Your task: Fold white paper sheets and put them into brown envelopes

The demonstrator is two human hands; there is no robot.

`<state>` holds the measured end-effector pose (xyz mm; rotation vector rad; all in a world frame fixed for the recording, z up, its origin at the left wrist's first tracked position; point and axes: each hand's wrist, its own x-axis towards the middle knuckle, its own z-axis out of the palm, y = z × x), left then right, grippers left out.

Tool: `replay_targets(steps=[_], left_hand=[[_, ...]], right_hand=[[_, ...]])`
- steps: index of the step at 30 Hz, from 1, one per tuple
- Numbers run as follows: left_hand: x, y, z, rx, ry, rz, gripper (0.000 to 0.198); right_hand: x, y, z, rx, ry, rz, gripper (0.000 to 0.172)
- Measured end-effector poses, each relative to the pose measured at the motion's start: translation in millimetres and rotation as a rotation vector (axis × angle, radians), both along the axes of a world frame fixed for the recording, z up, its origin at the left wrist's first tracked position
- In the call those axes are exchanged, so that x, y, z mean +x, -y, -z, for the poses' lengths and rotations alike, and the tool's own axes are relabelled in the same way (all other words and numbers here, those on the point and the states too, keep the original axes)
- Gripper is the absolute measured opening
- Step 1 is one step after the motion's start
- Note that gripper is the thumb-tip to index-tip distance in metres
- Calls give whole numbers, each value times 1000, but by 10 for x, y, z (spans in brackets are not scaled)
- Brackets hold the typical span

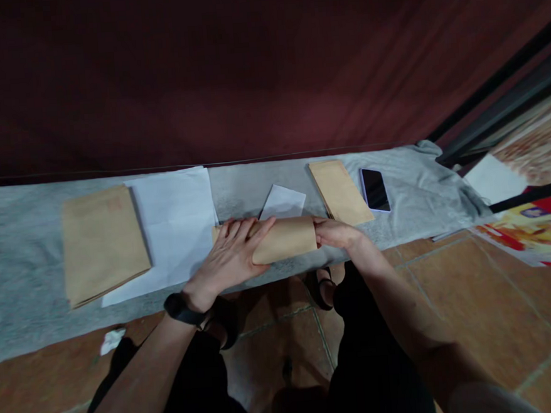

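A brown kraft paper envelope (288,240) lies crosswise before me near the front edge of the cloth-covered ledge, its upper side bulging a little. Over its left part is my left hand (234,250), holding it with fingers across the top and the thumb at the near edge. My right hand (333,232) grips the right end, its fingertips partly hidden at or inside the end of the paper. Just behind the envelope lies a small folded white paper (282,201), partly covered by the envelope and left hand.
To the left, a stack of larger brown envelopes (103,244) overlaps white paper sheets (177,226). Smaller brown envelopes (341,191) and a phone (375,190) lie at right. Grey cloth (416,187) covers the narrow ledge; a dark red curtain (247,76) hangs behind.
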<state>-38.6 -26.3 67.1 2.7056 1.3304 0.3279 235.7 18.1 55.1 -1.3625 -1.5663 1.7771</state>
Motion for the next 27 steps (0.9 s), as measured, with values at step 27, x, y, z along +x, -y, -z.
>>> replay_targets(steps=[27], left_hand=[[-457, -154, 84, 106, 51, -341, 117]], right_hand=[[-508, -250, 260, 380, 828, 395, 53]])
